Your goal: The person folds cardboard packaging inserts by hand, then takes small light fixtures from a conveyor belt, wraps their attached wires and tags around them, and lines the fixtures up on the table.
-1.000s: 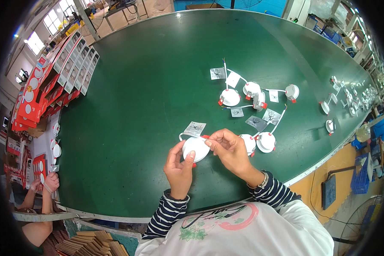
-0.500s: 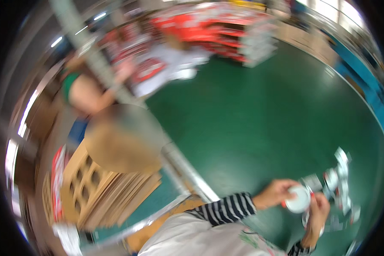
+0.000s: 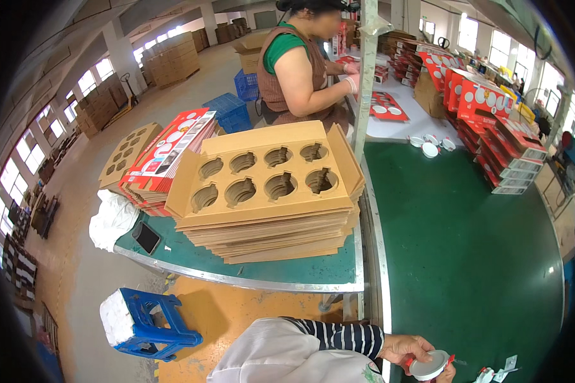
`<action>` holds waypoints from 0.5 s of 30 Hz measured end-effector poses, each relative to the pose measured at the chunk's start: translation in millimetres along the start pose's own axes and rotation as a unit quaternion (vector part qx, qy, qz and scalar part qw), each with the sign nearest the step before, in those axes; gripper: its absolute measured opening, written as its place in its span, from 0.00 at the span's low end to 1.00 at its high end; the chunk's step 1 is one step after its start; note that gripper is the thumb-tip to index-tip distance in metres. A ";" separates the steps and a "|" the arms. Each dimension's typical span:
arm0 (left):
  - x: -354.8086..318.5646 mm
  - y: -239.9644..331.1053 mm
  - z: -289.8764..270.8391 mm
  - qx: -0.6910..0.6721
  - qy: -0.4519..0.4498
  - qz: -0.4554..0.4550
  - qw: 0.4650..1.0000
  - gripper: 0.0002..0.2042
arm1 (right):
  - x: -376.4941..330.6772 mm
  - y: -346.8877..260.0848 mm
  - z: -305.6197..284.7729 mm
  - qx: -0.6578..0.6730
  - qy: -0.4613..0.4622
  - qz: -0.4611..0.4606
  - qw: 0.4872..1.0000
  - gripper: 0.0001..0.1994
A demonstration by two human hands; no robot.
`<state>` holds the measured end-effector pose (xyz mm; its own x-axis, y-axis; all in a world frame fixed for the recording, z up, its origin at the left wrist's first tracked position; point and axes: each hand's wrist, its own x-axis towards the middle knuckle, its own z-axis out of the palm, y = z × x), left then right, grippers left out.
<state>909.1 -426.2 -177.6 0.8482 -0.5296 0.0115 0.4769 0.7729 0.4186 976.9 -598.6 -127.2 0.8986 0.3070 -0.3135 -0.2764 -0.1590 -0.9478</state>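
Holding a round white disc-shaped lamp [image 3: 428, 366] with red clips at the lower edge of the view, above the near rim of the green surface [image 3: 466, 255]. Left hand [image 3: 406, 349], striped sleeve behind it, fingers curled and pressed on the lamp's rim. Right hand [image 3: 446, 375] only partly in view at the frame edge, touching the lamp from below; grip there cannot be told. Small grey and white parts [image 3: 497, 371] just beside the lamp on the right.

Stacked to the left on a lower green surface [image 3: 262, 268]: brown cardboard inserts [image 3: 268, 191] with six round cut-outs, flat red-and-white printed cartons [image 3: 166, 156] beside them, a black phone [image 3: 146, 237] near the corner, a white bag [image 3: 112, 220] at the edge. Blue plastic stool [image 3: 148, 322] on the orange floor below.

Far end: another person [image 3: 297, 64] in a green top and brown apron at a white surface [image 3: 409, 115], several round white lamps [image 3: 429, 145] near it, rows of red cartons [image 3: 492, 121] along the right.
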 end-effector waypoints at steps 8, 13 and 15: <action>29.1 6.6 -21.4 0.271 0.145 0.208 0.929 0.19 | -19.2 14.7 -26.1 -0.139 0.049 -0.161 0.976 0.06; 56.4 52.8 -81.3 0.463 0.363 0.331 0.737 0.13 | -44.5 -4.2 -71.9 -0.528 0.141 -0.404 0.734 0.11; 51.7 80.7 -57.4 0.591 0.435 0.205 0.648 0.21 | -61.1 3.3 -92.2 -0.718 0.216 -0.344 0.566 0.12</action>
<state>1004.7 -371.2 -195.4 0.9019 0.4300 0.0404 0.0969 -0.2925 0.9514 952.5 -704.4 -105.9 0.7110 0.5500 0.4380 0.4716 -0.8351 0.2832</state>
